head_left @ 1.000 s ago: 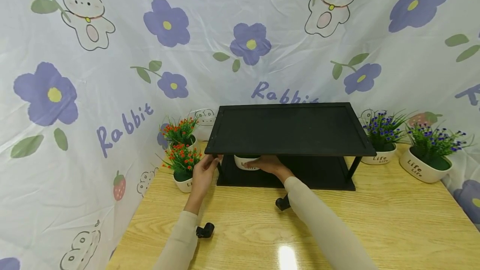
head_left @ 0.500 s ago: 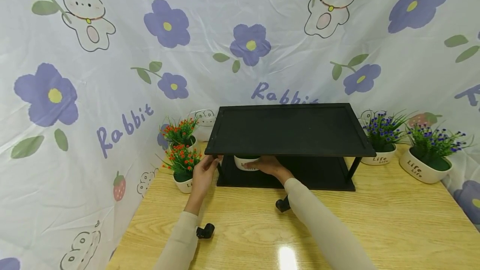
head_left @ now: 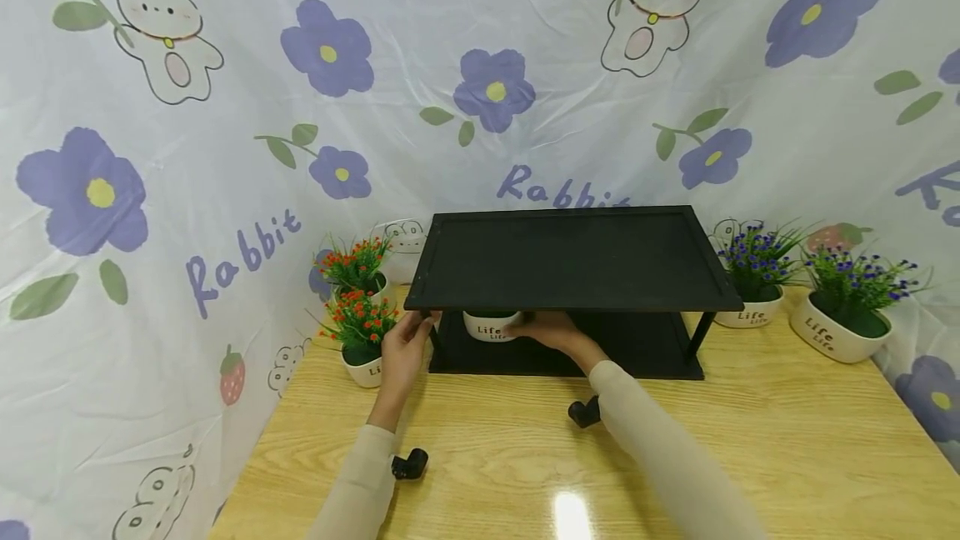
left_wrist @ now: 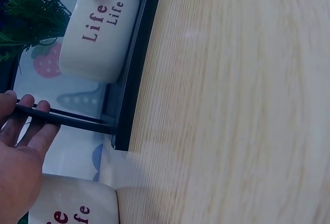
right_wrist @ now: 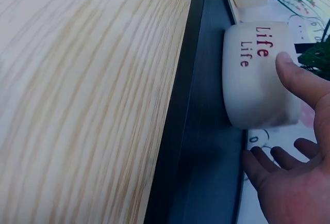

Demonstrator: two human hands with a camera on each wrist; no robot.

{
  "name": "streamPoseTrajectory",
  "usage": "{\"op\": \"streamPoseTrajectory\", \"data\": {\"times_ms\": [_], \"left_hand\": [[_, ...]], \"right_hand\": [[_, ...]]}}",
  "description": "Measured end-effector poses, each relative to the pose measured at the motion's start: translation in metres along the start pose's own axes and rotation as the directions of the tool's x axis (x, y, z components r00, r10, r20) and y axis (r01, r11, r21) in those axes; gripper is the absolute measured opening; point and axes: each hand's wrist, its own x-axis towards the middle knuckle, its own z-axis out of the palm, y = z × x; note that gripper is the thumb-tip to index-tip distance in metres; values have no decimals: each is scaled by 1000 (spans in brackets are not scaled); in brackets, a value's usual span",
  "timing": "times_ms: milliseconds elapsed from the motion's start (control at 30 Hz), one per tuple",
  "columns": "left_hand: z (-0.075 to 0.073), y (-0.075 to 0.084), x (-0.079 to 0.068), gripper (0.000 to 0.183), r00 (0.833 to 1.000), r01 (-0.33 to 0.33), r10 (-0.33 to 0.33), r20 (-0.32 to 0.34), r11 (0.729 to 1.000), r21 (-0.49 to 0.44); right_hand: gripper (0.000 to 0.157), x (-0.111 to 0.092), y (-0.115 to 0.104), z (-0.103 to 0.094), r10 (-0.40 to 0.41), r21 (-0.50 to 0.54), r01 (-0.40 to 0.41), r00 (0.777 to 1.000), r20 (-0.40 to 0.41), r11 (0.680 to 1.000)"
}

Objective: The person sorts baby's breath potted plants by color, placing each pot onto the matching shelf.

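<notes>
A black two-tier shelf (head_left: 570,257) stands on the table. On its lower board, near the left end, sits a white oval flowerpot (head_left: 487,327) lettered "Life", its green plant mostly hidden under the top board in the head view. My right hand (head_left: 551,330) is at the pot's right side; in the right wrist view its thumb (right_wrist: 291,72) lies against the pot, while the other fingers are spread away from it. With thumb and fingers, my left hand (head_left: 402,352) grips the shelf's front left post (left_wrist: 67,121).
Two pots of orange flowers (head_left: 365,369) stand left of the shelf, the front one close to my left hand. Two pots of blue-purple flowers (head_left: 836,332) are at the right. Behind hangs a patterned cloth (head_left: 420,48). The wooden table (head_left: 480,457) extends in front.
My right hand has shifted right and its fingers have come away from the pot, so more of the lettering shows. The left hand stays on the post. The head view has shifted slightly.
</notes>
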Motion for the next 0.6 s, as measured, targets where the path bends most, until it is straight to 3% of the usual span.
{"op": "streamPoseTrajectory", "data": {"times_ms": [267,600], "left_hand": [[3,-31,10,32,999,-29,31,-44,999,36],[3,-33,9,27,998,-64,64,-28,998,-3]], "right_hand": [[74,-20,8,-21,-143,36,145,988,-66,989],[70,-44,18,-47,-150,-15,150,981,-122,989]]}}
